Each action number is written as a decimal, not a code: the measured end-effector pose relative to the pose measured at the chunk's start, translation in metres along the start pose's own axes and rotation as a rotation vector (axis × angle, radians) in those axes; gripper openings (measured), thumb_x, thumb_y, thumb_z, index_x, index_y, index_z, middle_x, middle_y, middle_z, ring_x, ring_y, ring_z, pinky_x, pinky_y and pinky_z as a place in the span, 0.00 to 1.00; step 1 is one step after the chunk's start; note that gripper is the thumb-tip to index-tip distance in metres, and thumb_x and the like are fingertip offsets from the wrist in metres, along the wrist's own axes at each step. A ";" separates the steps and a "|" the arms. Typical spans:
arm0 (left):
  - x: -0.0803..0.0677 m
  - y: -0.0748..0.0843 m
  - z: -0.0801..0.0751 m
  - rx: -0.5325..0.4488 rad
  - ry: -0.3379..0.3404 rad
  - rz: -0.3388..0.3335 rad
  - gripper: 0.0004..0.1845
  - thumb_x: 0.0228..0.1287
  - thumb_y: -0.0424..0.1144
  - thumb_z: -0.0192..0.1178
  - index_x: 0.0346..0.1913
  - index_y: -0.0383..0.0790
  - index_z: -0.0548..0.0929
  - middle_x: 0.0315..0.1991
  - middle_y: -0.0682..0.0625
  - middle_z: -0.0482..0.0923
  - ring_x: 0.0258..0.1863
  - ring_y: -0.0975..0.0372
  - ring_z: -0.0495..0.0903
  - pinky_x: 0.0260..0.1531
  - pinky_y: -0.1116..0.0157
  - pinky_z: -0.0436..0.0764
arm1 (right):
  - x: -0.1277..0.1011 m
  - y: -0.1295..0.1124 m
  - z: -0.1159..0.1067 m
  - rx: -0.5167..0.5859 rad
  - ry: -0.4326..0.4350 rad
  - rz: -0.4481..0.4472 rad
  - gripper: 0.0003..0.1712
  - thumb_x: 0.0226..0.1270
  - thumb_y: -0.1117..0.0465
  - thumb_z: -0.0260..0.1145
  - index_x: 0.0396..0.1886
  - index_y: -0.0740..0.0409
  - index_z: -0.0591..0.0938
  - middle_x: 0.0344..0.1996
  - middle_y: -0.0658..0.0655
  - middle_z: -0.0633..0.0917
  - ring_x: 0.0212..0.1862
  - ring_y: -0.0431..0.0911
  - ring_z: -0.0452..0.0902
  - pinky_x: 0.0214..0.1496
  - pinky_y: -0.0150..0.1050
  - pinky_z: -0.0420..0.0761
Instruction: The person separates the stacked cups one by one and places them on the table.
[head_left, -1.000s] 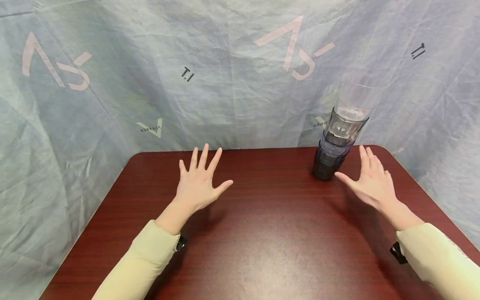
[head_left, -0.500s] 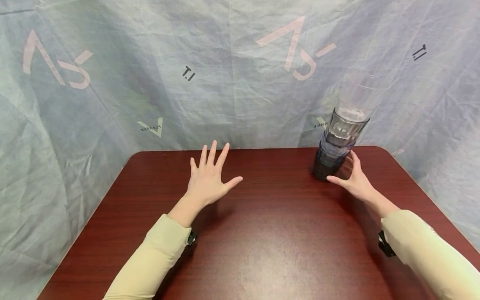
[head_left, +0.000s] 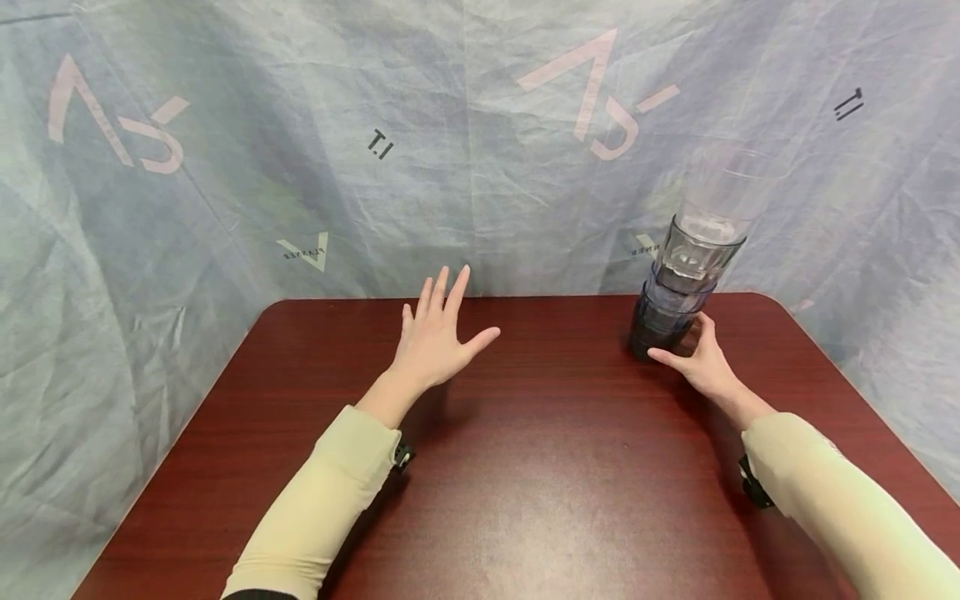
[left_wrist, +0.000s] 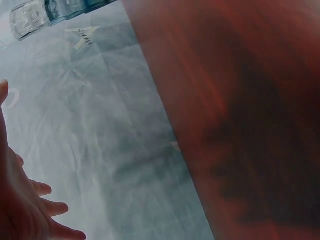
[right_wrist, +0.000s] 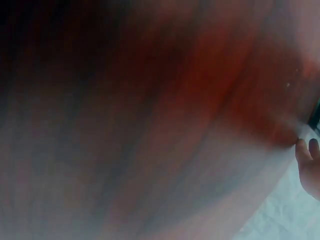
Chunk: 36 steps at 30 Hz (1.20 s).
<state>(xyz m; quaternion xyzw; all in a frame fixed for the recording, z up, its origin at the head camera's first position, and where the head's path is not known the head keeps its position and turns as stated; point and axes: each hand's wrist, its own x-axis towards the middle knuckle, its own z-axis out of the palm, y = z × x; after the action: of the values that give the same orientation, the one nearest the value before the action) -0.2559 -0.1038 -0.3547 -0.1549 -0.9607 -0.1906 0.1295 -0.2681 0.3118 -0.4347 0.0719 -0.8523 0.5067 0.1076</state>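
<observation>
A tall stack of nested glasses (head_left: 678, 271) stands at the back right of the table, dark at the bottom, bluish above that and clear at the top. My right hand (head_left: 708, 362) grips the lowest dark glass, with the thumb across its front and the other fingers partly hidden behind its right side. In the right wrist view, fingertips (right_wrist: 307, 155) show at the right edge, right beside a dark bit of glass (right_wrist: 315, 117). To the left, my left hand (head_left: 435, 346) hovers over the table with fingers spread, holding nothing. The left wrist view catches the stack of glasses (left_wrist: 55, 15) at its top.
The dark red wooden table (head_left: 540, 467) has its far edge close behind the stack. A grey-blue cloth (head_left: 420, 208) with printed letters hangs behind and along both sides. Dark bands (head_left: 402, 457) sit at both wrists under light sleeves.
My right hand has moved left to the stack and closed its thumb and fingers around the base. The left hand has drifted right and a little farther forward, still spread.
</observation>
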 end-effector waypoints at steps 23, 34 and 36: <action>0.115 0.098 -0.015 -0.488 0.030 0.107 0.52 0.56 0.71 0.57 0.76 0.70 0.36 0.76 0.66 0.40 0.74 0.64 0.46 0.67 0.48 0.57 | 0.006 -0.001 0.007 -0.005 0.032 0.018 0.47 0.64 0.65 0.69 0.69 0.68 0.46 0.62 0.73 0.65 0.58 0.58 0.66 0.54 0.36 0.67; 0.138 0.151 -0.025 -0.702 -0.032 0.190 0.54 0.54 0.60 0.69 0.75 0.69 0.44 0.73 0.62 0.52 0.68 0.76 0.53 0.65 0.66 0.58 | 0.005 0.001 0.005 -0.015 0.040 0.012 0.47 0.64 0.65 0.69 0.69 0.68 0.46 0.62 0.73 0.65 0.58 0.52 0.67 0.55 0.31 0.67; 0.141 0.160 -0.025 -0.741 -0.039 0.202 0.54 0.53 0.57 0.71 0.75 0.69 0.45 0.73 0.61 0.54 0.67 0.74 0.56 0.63 0.68 0.60 | 0.005 0.000 0.006 -0.010 0.039 0.011 0.47 0.64 0.65 0.69 0.69 0.68 0.46 0.62 0.73 0.65 0.60 0.56 0.66 0.57 0.36 0.66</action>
<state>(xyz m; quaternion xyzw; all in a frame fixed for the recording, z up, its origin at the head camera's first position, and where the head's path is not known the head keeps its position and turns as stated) -0.3246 0.0616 -0.2364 -0.2888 -0.8087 -0.5084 0.0648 -0.2736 0.3070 -0.4362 0.0569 -0.8529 0.5045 0.1219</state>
